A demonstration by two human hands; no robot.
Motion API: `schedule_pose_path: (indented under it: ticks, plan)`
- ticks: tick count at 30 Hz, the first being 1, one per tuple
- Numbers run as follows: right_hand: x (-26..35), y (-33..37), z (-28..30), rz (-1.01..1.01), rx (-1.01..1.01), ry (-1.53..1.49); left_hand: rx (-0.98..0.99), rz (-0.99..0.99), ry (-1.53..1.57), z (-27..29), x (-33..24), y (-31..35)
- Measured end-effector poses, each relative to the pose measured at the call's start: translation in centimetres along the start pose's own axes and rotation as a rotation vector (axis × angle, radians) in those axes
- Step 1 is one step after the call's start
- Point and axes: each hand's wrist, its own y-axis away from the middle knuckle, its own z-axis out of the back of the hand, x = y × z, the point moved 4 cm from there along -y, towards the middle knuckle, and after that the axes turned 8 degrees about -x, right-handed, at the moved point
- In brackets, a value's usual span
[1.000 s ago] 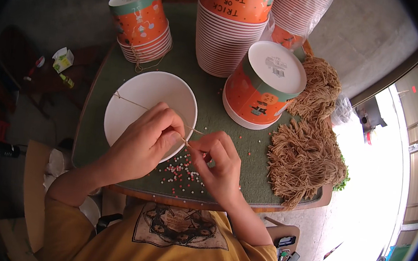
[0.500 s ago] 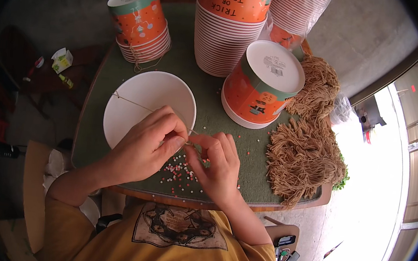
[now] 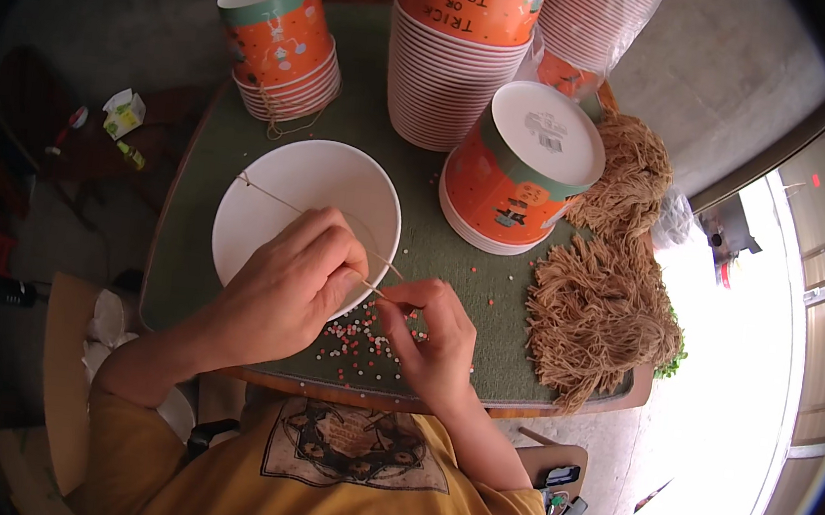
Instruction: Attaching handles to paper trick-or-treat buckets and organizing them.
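1. Head view: the left hand [image 3: 285, 290] pinches a thin string [image 3: 312, 216] over the white bowl [image 3: 307, 223] at frame centre.
2. The right hand [image 3: 429, 339] is closed narrowly on the string's end, above small beads [image 3: 350, 341] on the green surface [image 3: 437, 260].
3. To thread well, I think the string must be kept tight.
4. Its long axis runs from upper left to lower right.

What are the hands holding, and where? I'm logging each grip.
Left hand pinches a thin string near its end; right hand meets that end, its contents too small to tell.

Green table [image 3: 433, 250], bowl [image 3: 279, 200], cups [image 3: 520, 169], beads [image 3: 355, 341]
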Motion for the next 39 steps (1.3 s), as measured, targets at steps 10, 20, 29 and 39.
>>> schedule_pose_path:
  ticks: [10, 20, 29, 39]
  plan:
    - [-0.3, 1.8, -0.3, -0.238, 0.003, -0.162, -0.037, -0.053, -0.064, 0.0, -0.2, 0.3]
    - [0.1, 2.4, -0.7, -0.195, 0.117, -0.154, -0.085, -0.178, -0.245, -0.2, -0.5, 0.7]
    - [1.1, 1.7, -0.3, -0.087, 0.031, -0.132, -0.163, -0.51, -0.796, 0.4, -0.3, 5.9]
    - [2.3, 2.0, -2.4, 0.009, 0.167, -0.06, -0.452, 0.103, -0.336, -0.4, 0.6, 10.9]
